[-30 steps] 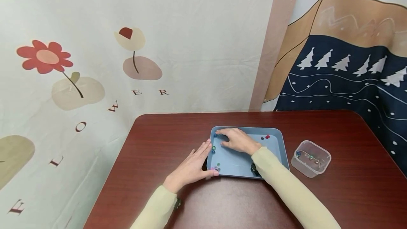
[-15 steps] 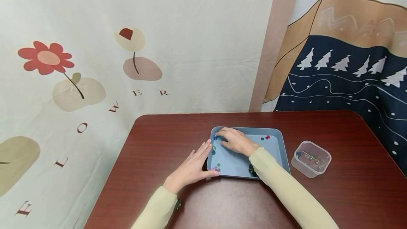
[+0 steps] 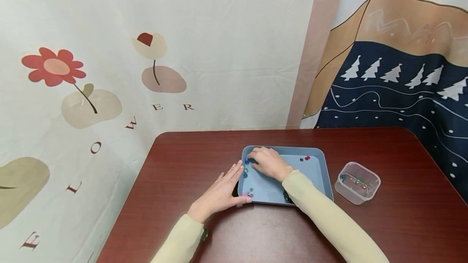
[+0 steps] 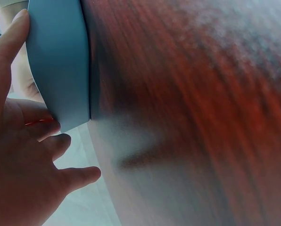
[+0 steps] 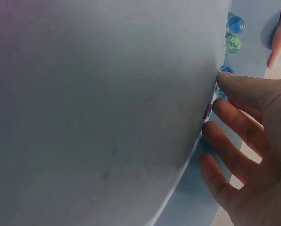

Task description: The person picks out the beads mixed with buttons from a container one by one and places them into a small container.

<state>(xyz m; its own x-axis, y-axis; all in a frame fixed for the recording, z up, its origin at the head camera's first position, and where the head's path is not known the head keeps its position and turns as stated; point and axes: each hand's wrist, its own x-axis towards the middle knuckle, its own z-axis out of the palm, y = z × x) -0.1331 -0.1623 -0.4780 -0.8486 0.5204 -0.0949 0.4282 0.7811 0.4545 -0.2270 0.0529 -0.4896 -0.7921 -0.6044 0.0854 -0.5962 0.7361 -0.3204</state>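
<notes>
The right hand [image 3: 268, 162] bends over blue marbles [image 3: 246, 161] in the tray's [image 3: 270, 188] far-left corner; whether it pinches one, I cannot tell. The left hand [image 3: 219, 198], fingers extended, presumably steadies the tray's left side, whose rim pens the marbles.

Your bare left hand [image 3: 220, 195] stretches its fingers out straight with the thumb spread wide, while your bare right hand [image 3: 269, 162], farther forward, bends its fingers loosely, thumb and index tips apart, both forearms reaching in from pale yellow-green, long fabric sleeves [image 3: 329, 210].
</notes>
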